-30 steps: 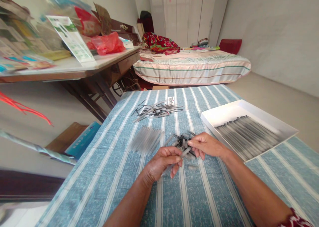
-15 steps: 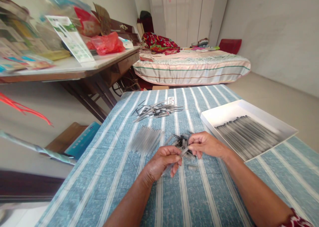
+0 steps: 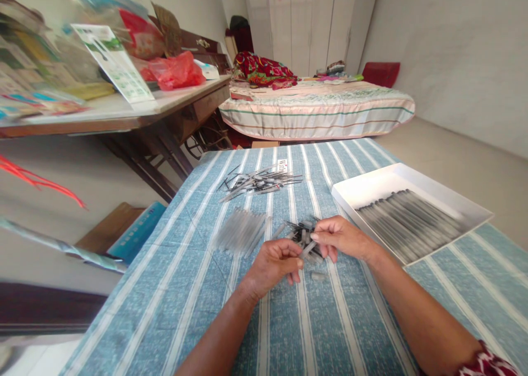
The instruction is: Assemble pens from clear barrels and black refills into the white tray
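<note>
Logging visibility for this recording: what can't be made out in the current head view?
- Small grey piece: head view; its upper end is covered by the right hand.
- Left hand: head view; blur and its own curl hide whether it grips that piece.
- Dark pile: head view; partly hidden behind the right hand.
- Tubes in the white box: head view; too blurred to count.
- Patterned sleeve: head view; cut off by the bottom edge.

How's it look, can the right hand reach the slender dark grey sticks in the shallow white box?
Probably yes: the right hand is near the open-topped box and nothing covers the sticks, though it would likely need to release the small pale tube it pinches.
</note>
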Demonstrator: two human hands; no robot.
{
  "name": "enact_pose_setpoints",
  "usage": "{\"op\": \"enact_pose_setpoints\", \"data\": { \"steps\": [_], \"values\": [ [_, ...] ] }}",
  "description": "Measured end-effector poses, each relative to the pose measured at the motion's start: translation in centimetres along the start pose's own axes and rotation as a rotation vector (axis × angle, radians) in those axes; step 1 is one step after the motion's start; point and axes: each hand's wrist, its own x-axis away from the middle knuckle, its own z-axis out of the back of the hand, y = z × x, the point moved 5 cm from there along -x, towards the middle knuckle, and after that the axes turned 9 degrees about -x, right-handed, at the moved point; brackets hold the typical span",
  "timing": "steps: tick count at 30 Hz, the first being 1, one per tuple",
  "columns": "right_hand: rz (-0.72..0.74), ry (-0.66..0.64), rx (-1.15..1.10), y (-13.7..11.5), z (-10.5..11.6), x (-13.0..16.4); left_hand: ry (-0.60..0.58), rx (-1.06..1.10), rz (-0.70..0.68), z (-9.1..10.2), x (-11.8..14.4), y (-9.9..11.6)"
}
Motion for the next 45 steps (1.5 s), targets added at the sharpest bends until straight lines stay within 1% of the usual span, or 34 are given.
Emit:
{"op": "enact_pose_setpoints", "data": {
  "steps": [3,8,10,13,16,18,20,24,28,33,35,38,40,43,45],
  "values": [
    [-0.018,0.041,-0.031,0.1,0.2,-0.1,0.099,-0.216,-0.097,-0.1,0.3,0.9],
    [-0.065,0.136,-0.069,0.0,0.3,-0.2,0.277,-0.786,-0.332,-0.4,1.2,3.6],
    [-0.070,0.162,-0.075,-0.2,0.3,-0.1,0.311,-0.899,-0.364,-0.5,1.4,4.4],
    [-0.023,0.177,-0.090,-0.8,0.3,0.0,0.267,-0.935,-0.333,-0.4,1.4,4.8],
    [0.026,0.182,-0.094,-1.1,0.5,0.1,0.156,-0.900,-0.312,-0.2,1.2,4.9],
    [0.029,0.182,-0.090,-1.1,0.5,0.1,0.110,-0.888,-0.317,0.0,1.2,5.0],
    [0.025,0.183,-0.089,-1.1,0.5,0.1,0.125,-0.898,-0.319,0.2,1.2,4.9],
    [0.013,0.199,-0.080,-1.1,0.3,0.1,0.204,-0.923,-0.315,0.5,1.2,4.7],
    [0.004,0.212,-0.071,-1.0,0.2,0.0,0.260,-0.883,-0.298,0.7,1.2,4.4],
    [0.014,0.204,-0.072,-1.0,0.0,-0.1,0.273,-0.782,-0.216,1.1,0.9,4.2],
    [0.038,0.224,-0.082,-1.0,0.0,-0.1,0.246,-0.664,-0.158,1.6,0.8,3.9],
    [0.087,0.250,-0.064,-1.2,0.1,-0.1,0.193,-0.408,-0.058,2.7,0.5,3.1],
    [0.102,0.237,-0.017,-1.2,0.1,-0.2,0.188,-0.247,-0.035,3.6,0.4,2.5],
    [0.063,0.210,0.071,-0.9,-0.1,-0.3,0.204,-0.047,-0.005,4.5,0.0,1.4],
    [0.027,0.193,0.113,-0.5,-0.2,-0.4,0.195,0.051,0.020,4.4,-0.2,0.6]
  ]
}}
